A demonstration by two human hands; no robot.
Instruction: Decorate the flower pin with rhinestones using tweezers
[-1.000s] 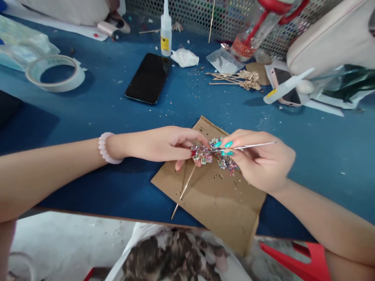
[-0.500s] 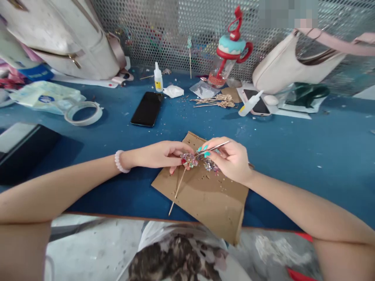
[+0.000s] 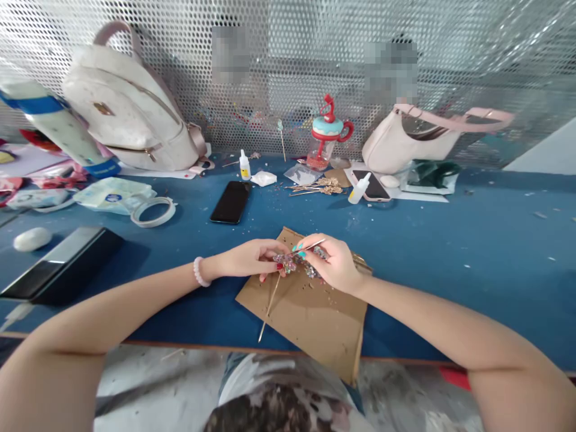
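My left hand pinches a sparkling beaded flower between thumb and fingers. From that flower a thin stick slants down toward the table's front edge. My right hand, with turquoise nails, is closed on slim metal tweezers, whose tip points at the flower; whether it touches is too small to tell. Beneath both hands lies a piece of brown cardboard. More glittering beads rest on it, partly covered by my right hand. Small dark specks are scattered over the cardboard.
Behind the hands lie a black phone, a glue bottle, another glue bottle and several gold sticks. A red-handled cup stands farther back. Left are a tape roll and a black box.
The camera view has tilted upward, showing more of the mesh and bags behind. Both hands keep nearly the same hold on the flower and tweezers.
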